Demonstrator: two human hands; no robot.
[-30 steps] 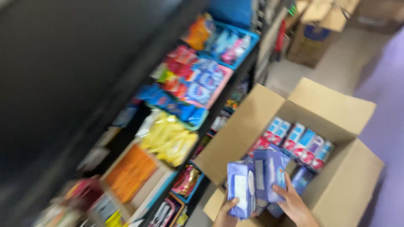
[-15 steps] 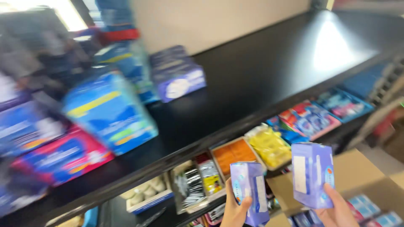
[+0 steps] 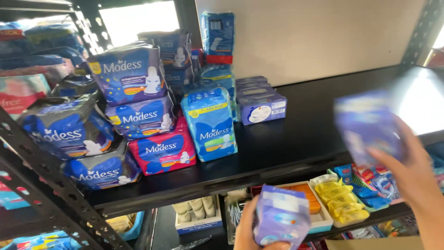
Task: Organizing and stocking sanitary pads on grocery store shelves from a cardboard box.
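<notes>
My left hand [image 3: 247, 229] is clamped on a purple pack [image 3: 282, 221] low below the black shelf [image 3: 305, 134], my right hand [image 3: 411, 171] grips a blurred blue-purple pack [image 3: 367, 122] raised over that shelf's right side.

A shop stockroom: black metal shelving [image 3: 296, 153] stacked with packaged hygiene goods [image 3: 210, 122].

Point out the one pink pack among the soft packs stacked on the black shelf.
It is the pink pack at the bottom of the middle stack, lying under a dark blue pack and left of the upright light blue pack. Every other pack there is blue.
</notes>
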